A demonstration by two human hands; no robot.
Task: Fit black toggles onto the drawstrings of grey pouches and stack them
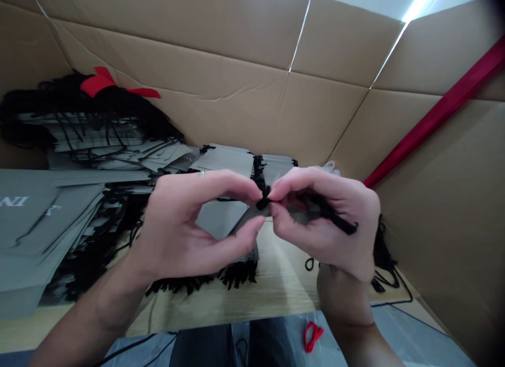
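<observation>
Both my hands are raised in front of me at a black cord (pixel 263 200) with a small knot-like bunch in it. My left hand (pixel 185 225) curls its index finger and thumb around the bunch, the index fingertip touching it. On the other side, my right hand (pixel 327 220) pinches the cord between thumb and forefinger. A black cord end (pixel 341 221) sticks out across the right palm. A narrow grey piece (pixel 246 218) shows edge-on between the hands, partly hidden by the fingers.
Stacks of flat grey pieces (pixel 27 214) with black cords lie left on the wooden table (pixel 284 283); more grey stacks (pixel 224 157) lie behind my hands. A black cord bundle (pixel 23 104) carries a red strip (pixel 97 84). Cardboard walls (pixel 221 83) surround the table. A red ribbon (pixel 313 335) lies below.
</observation>
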